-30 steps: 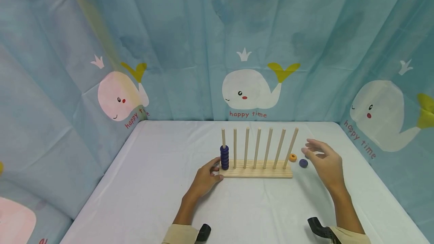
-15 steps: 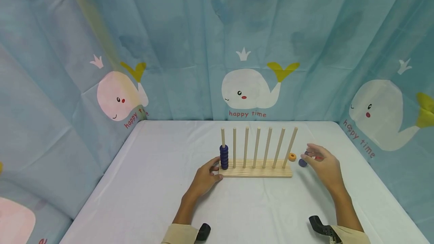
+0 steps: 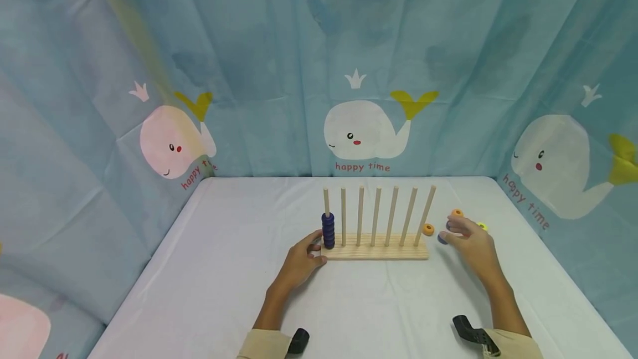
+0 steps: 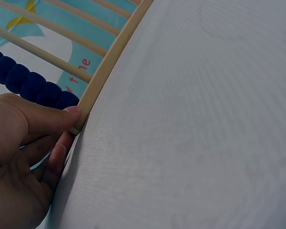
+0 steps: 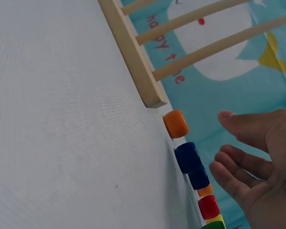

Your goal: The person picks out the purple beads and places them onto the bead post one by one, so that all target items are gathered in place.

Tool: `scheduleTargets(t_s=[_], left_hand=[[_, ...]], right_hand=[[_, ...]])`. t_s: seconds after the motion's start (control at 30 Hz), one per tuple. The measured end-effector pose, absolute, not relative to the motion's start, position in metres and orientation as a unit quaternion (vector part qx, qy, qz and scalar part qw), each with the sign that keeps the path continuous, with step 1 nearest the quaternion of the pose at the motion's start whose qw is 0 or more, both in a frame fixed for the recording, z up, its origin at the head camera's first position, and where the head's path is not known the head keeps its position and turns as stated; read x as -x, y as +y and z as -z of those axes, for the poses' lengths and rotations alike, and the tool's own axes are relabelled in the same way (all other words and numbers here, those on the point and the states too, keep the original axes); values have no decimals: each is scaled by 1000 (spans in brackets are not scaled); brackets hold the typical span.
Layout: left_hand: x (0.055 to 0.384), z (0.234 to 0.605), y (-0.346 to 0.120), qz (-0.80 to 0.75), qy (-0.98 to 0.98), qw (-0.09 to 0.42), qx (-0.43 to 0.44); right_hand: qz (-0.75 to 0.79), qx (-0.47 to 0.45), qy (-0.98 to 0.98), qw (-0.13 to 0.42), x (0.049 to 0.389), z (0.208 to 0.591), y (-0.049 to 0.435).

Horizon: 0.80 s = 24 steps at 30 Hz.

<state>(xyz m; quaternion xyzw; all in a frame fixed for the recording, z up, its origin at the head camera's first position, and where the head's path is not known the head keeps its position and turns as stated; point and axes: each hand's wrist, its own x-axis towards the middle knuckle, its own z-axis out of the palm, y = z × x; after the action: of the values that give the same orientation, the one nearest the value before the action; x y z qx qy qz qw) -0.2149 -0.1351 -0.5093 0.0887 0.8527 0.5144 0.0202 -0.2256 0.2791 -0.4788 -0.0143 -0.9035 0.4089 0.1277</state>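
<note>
A wooden peg rack (image 3: 374, 254) with several upright rods stands on the table. Dark blue beads (image 3: 328, 231) are stacked on its leftmost rod; the other rods are bare. My left hand (image 3: 299, 263) pinches the rack's left end, its thumb (image 4: 57, 119) pressed on the base beside the stack. Past the rack's right end, my right hand (image 3: 476, 248) hovers at the loose beads, thumb and fingers apart, holding nothing. Nearest to it is a blue bead (image 5: 187, 157), with a second blue bead (image 5: 199, 177) just behind. An orange bead (image 5: 176, 124) lies closest to the rack.
Farther back lie another orange bead (image 3: 457, 213) and a yellow bead (image 3: 482, 226), partly hidden by the right hand. Red (image 5: 209, 207) and green (image 5: 213, 225) beads show in the right wrist view. Whale-printed cloth (image 3: 269, 71) walls surround the white table (image 3: 224, 292).
My right hand has come down a little towards the blue beads, uncovering orange and yellow beads behind it. The left hand keeps its hold on the rack.
</note>
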Motion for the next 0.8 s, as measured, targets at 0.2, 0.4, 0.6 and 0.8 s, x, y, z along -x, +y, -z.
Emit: scheduleTargets(t_s=[0.2,0.4,0.6,0.8], left_hand=[[214,508,-136,-518,850,19,-90],[213,508,-136,-518,851,21,-90],[214,508,-135,-516,851,18,-92],[215,509,-135,-517,851,16,-95]], right_hand=[[-412,13,-904,108,226,480,276],[-401,15,-911,95,228,485,276],[-373,20,-924,78,230,488,275],[-358,15,-931,71,232,491,272]])
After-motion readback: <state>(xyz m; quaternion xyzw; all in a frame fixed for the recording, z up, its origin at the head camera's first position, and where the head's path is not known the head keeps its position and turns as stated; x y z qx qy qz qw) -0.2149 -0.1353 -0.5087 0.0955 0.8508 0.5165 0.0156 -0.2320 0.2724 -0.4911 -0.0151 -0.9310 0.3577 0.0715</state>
